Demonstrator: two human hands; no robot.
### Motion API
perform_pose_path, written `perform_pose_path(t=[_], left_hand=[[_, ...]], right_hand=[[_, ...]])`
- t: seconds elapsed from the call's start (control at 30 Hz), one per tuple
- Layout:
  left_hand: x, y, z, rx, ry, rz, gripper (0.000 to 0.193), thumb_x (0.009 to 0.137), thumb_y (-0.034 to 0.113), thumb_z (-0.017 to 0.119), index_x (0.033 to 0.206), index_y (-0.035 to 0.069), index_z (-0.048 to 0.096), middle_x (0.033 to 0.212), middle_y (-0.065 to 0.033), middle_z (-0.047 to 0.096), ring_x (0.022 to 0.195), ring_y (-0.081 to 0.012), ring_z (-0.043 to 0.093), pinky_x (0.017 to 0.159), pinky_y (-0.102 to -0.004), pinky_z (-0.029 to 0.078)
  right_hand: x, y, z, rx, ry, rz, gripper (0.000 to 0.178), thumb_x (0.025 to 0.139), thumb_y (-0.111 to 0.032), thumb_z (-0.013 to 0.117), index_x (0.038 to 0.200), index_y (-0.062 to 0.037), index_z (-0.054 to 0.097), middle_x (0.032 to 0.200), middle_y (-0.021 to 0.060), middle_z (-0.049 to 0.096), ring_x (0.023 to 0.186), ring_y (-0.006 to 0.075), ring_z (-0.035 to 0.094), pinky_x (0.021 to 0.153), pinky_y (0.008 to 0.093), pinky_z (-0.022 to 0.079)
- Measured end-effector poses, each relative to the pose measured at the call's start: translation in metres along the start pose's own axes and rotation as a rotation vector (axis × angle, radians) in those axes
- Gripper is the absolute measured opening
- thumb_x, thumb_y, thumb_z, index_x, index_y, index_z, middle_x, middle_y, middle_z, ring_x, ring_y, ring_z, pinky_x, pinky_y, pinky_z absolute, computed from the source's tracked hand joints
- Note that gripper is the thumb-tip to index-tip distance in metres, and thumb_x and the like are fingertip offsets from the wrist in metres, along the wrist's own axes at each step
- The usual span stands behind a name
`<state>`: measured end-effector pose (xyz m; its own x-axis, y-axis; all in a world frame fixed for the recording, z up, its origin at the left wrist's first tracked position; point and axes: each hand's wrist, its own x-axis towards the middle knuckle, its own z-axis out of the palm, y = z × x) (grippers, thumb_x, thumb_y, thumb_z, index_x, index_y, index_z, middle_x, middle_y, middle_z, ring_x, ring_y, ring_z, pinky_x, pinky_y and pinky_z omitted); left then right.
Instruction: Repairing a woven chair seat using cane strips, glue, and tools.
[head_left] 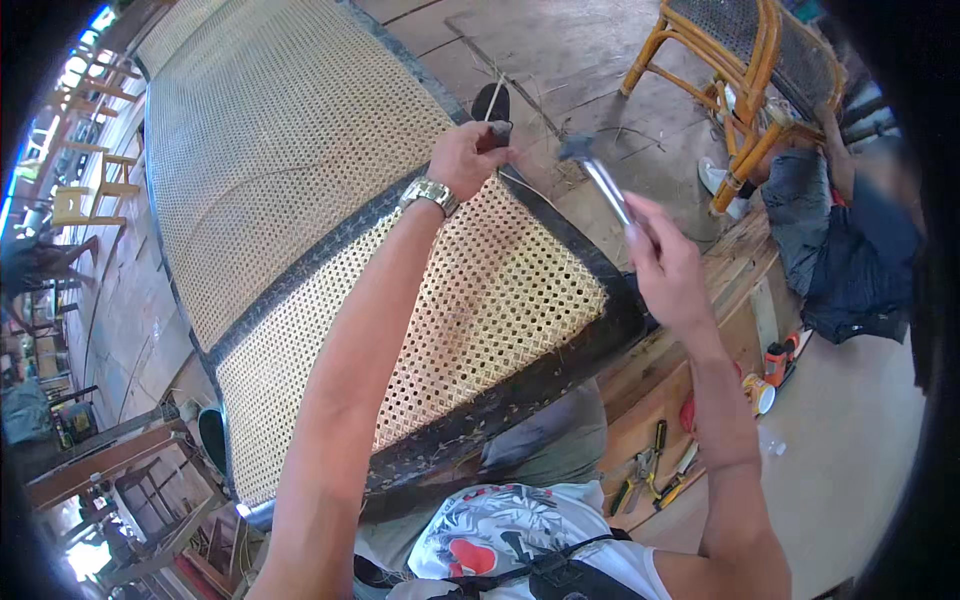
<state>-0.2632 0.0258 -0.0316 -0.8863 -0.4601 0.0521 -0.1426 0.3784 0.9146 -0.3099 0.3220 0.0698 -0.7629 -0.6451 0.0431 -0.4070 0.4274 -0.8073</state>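
In front of me lies a large dark-framed panel of woven cane webbing (300, 170), crossed by a dark bar. My left hand (468, 160), a metal watch on its wrist, is closed at the panel's right edge. From its fingers a thin pale cane strip (495, 98) sticks up, and the strip seems to run on along the frame. A small greyish thing at the fingertips is too unclear to name. To the right, my right hand (665, 255) grips a hammer (605, 185) by its shiny shaft. Its dark, blurred head is raised beside the frame, apart from my left hand.
Pliers (650, 465) and other hand tools lie on boards at lower right, near an orange-and-black tool (776, 362). A person in dark clothes (850, 240) sits at far right by a rattan chair (745, 90). Wooden chair frames (100, 190) stand at left.
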Motion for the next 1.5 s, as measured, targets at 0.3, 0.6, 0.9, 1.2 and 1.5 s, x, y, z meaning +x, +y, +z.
perform_pose_path(t=[0.3,0.6,0.9,1.2,1.5], left_hand=[[-0.002,-0.004,-0.009,0.14,-0.054,-0.058,0.031,0.084,0.03,0.08,0.102,0.006,0.073,0.078,0.0005,0.068,0.067,-0.0086,0.055,0.065,-0.0272,0.046],[0.003,-0.011,-0.01,0.113,-0.115,-0.069,0.034,0.086,0.028,0.079,0.109,0.005,0.07,0.087,0.0009,0.07,0.079,-0.0066,0.059,0.077,-0.0257,0.05],[-0.007,-0.039,-0.002,0.096,-0.01,0.061,0.03,0.089,0.019,0.071,0.111,0.001,0.063,0.094,-0.021,0.069,0.087,-0.039,0.067,0.076,-0.0415,0.052],[0.0,0.027,0.029,0.167,0.692,0.081,0.047,0.078,0.035,0.083,0.093,0.0,0.056,0.083,-0.0166,0.063,0.074,-0.0333,0.061,0.07,-0.042,0.049],[-0.132,0.174,-0.074,-0.162,0.219,0.07,0.029,0.084,0.021,0.079,0.102,0.001,0.069,0.086,-0.0045,0.073,0.074,-0.0091,0.065,0.069,-0.0252,0.052]], right_hand=[[0.074,-0.032,0.04,-0.144,0.112,-0.491,0.032,0.099,-0.014,0.057,0.129,-0.0052,0.058,0.097,0.0226,0.068,0.083,0.0313,0.07,0.073,0.0403,0.054],[0.076,-0.026,0.047,-0.21,0.023,-0.386,0.031,0.098,-0.013,0.056,0.128,-0.0062,0.059,0.097,0.0238,0.067,0.085,0.0398,0.067,0.072,0.0451,0.052],[-0.092,0.004,-0.025,0.067,-0.151,0.472,0.019,0.101,-0.023,0.056,0.105,-0.0045,0.057,0.067,-0.005,0.047,0.058,0.0038,0.045,0.051,0.0241,0.037],[-0.39,0.141,-0.023,-0.005,-0.197,0.907,0.031,0.102,-0.025,0.052,0.115,0.0019,0.058,0.079,0.0125,0.061,0.075,0.0226,0.063,0.066,0.0394,0.05],[-0.289,0.064,-0.046,-0.453,-0.544,0.493,0.026,0.093,-0.019,0.061,0.112,-0.001,0.061,0.098,0.0252,0.068,0.096,0.0406,0.067,0.08,0.0484,0.053]])
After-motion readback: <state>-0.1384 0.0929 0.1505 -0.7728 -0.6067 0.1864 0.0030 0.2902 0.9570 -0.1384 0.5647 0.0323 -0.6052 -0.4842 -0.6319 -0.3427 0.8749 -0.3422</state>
